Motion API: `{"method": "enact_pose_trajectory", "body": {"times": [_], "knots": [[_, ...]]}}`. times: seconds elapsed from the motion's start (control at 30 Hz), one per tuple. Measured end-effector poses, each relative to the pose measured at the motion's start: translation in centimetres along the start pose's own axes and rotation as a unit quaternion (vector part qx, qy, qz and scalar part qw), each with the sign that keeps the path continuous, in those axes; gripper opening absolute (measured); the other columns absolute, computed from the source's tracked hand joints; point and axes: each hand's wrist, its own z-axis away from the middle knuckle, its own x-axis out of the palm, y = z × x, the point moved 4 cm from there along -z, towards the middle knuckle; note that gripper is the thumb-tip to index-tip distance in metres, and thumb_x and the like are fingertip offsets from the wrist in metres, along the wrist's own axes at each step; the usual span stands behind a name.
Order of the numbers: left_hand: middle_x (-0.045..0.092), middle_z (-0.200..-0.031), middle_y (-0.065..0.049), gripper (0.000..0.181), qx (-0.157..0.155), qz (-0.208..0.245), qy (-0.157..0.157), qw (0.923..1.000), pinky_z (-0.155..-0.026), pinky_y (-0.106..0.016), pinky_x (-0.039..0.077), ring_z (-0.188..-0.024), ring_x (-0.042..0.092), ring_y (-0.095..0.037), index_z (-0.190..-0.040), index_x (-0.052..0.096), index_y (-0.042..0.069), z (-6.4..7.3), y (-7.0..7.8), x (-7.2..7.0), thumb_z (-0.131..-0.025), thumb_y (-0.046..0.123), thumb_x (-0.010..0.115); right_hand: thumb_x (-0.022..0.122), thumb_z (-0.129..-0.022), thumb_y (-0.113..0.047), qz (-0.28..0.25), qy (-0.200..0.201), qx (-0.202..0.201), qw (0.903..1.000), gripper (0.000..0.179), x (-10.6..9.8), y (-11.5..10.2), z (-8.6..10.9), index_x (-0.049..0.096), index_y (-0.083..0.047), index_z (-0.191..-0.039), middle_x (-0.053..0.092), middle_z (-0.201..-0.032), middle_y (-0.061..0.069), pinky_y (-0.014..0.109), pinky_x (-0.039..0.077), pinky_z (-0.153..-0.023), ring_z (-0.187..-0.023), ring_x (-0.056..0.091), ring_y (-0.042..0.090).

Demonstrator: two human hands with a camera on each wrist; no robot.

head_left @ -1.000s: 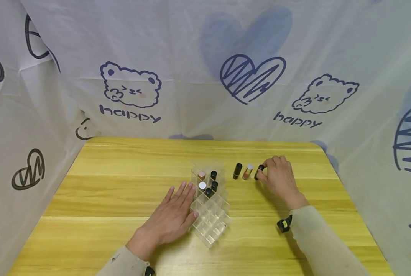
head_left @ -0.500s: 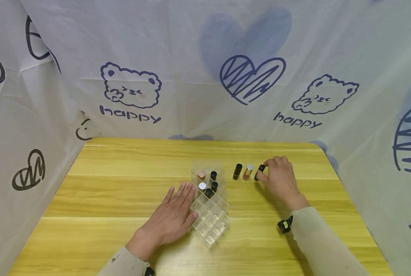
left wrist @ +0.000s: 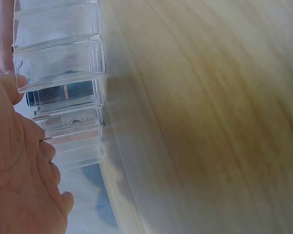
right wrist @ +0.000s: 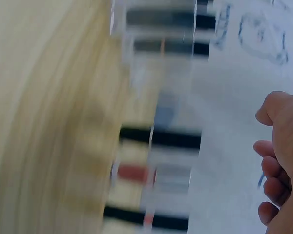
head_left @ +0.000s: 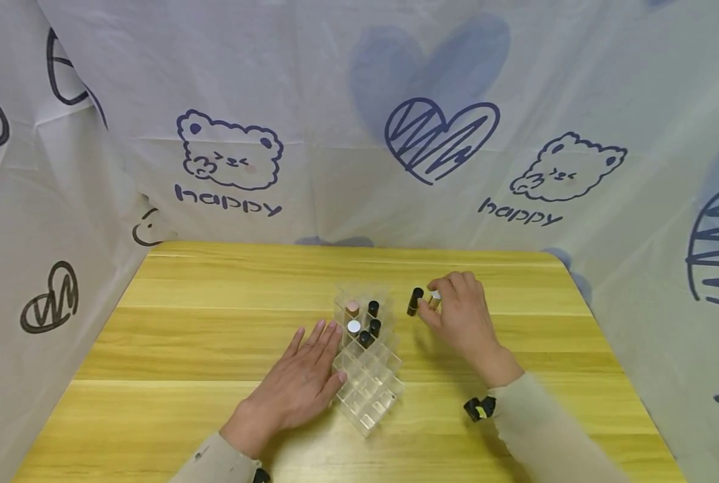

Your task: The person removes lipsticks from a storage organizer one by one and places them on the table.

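My left hand lies with its fingers extended along the left side of a clear lipstick organizer; the thumb touches its wall. In the left wrist view, this hand is beside the stepped clear compartments. My right hand is near the standing lipsticks, a black one and a silver-capped one. The right wrist view shows the right hand with loosely curled fingers, holding nothing. Beyond it stands a third lipstick, black with a pink band, hidden behind the hand in the head view.
Several lipsticks stand in the organizer's back compartments, among them a white-capped one and a pink-topped one. The wooden table is bordered by a white printed curtain at the back and sides.
My right hand has let go of the rightmost black lipstick and moved left, now partly covering the silver-capped lipstick. The left hand and organizer have stayed in place.
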Motion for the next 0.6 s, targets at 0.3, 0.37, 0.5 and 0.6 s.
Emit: {"method": "enact_pose_trajectory", "body": {"times": [0.3,0.37,0.5,0.6], "knots": [[0.011,-0.177,-0.01,0.074,-0.005,0.001,-0.004,1.0,-0.134,-0.053,0.006,-0.164,0.008,-0.027,-0.169,0.01,0.008,0.0,0.0,0.1,-0.113,0.054,0.027,0.078,-0.09,-0.025,-0.022,-0.074,-0.043,0.9961,0.026,2.3,-5.1,0.0,0.071,-0.005,-0.103,0.064,-0.096,0.008,0.044,0.046,-0.077,-0.091,0.056,0.031],[0.012,-0.177,-0.01,0.074,-0.005,0.002,-0.003,1.0,-0.134,-0.053,0.006,-0.164,0.008,-0.027,-0.169,0.01,0.008,0.0,0.0,0.0,-0.113,0.054,0.028,0.078,-0.09,-0.026,-0.021,-0.091,-0.051,0.9943,0.026,2.8,-5.7,0.1,0.073,-0.005,-0.105,0.065,-0.098,0.007,0.043,0.046,-0.079,-0.093,0.056,0.029],[0.012,-0.177,-0.01,0.074,-0.006,0.001,-0.005,1.0,-0.134,-0.053,0.005,-0.164,0.008,-0.027,-0.169,0.01,0.008,0.0,0.0,0.0,-0.113,0.054,0.027,0.08,-0.09,-0.026,-0.021,-0.112,-0.059,0.9918,0.027,3.4,-6.5,0.1,0.074,-0.005,-0.106,0.066,-0.1,0.006,0.04,0.044,-0.077,-0.093,0.055,0.027],[0.012,-0.177,-0.01,0.074,-0.006,0.001,-0.005,1.0,-0.134,-0.053,0.005,-0.164,0.008,-0.027,-0.169,0.01,0.008,0.0,0.0,0.0,-0.113,0.054,0.027,0.079,-0.091,-0.025,-0.019,-0.129,-0.056,0.9899,0.025,3.7,-6.7,0.1,0.075,-0.006,-0.106,0.067,-0.101,0.005,0.037,0.042,-0.075,-0.093,0.054,0.025]]}}
